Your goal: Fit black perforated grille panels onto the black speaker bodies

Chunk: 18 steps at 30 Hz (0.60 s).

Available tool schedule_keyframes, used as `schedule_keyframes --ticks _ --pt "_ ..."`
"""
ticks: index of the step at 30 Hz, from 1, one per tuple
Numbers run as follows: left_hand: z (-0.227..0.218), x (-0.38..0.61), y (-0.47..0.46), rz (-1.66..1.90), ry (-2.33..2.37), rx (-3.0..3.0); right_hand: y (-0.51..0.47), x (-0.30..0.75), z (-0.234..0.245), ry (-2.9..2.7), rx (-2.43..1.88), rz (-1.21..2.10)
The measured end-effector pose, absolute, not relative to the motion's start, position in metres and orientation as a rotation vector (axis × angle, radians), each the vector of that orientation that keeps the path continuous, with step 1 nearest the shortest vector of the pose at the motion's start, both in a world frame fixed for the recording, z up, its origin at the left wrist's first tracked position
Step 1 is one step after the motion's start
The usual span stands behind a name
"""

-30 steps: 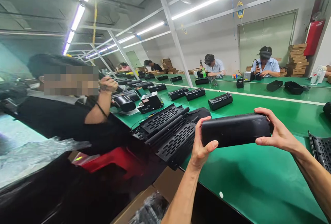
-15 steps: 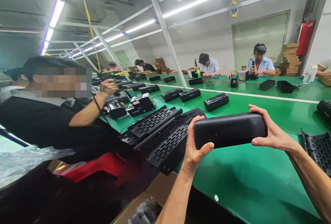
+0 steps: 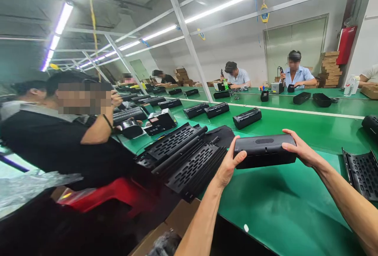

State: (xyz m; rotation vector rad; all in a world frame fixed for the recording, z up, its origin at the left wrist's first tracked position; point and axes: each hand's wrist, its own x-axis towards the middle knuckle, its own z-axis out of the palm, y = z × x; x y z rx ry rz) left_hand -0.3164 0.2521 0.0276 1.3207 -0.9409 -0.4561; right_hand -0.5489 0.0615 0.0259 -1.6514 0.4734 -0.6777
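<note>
A long black plastic housing [image 3: 262, 151] is held up over the green table, with an oval recess on its upper face and small notches along an edge. My left hand [image 3: 228, 163] grips its left end, thumb on the near side. At the right end, my right hand [image 3: 299, 147] is closed on it with the thumb over the near upper edge. Left of my left hand lie black slotted panels [image 3: 191, 169], stacked on the table. Another slotted panel [image 3: 362, 171] rests to the right of my right forearm.
Beyond my hands, similar black housings [image 3: 247, 118] stand on the green table [image 3: 283, 216]. A co-worker in a dark shirt [image 3: 59, 138] sits at my left near a red stool [image 3: 109, 197]. Below my left arm is an open cardboard box [image 3: 180, 218] containing clear plastic wrap.
Both hands have tilted the housing, so its face with the oval recess now shows, and brought it slightly lower. The co-worker at left has raised a hand closer to the head.
</note>
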Motion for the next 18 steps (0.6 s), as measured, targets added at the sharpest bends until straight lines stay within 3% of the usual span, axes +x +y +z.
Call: schedule_keyframes --ticks 7,13,18 --pt "-0.002 -0.330 0.234 -0.432 -0.770 1.250 0.056 -0.544 0.009 0.536 -1.583 -0.756" --pt "0.000 -0.325 0.225 -0.729 -0.684 1.301 0.035 -0.554 -0.002 0.667 -1.244 -0.219" --pt "-0.005 -0.331 0.225 -0.602 -0.772 1.273 0.028 -0.568 -0.009 0.488 -1.132 -0.247"
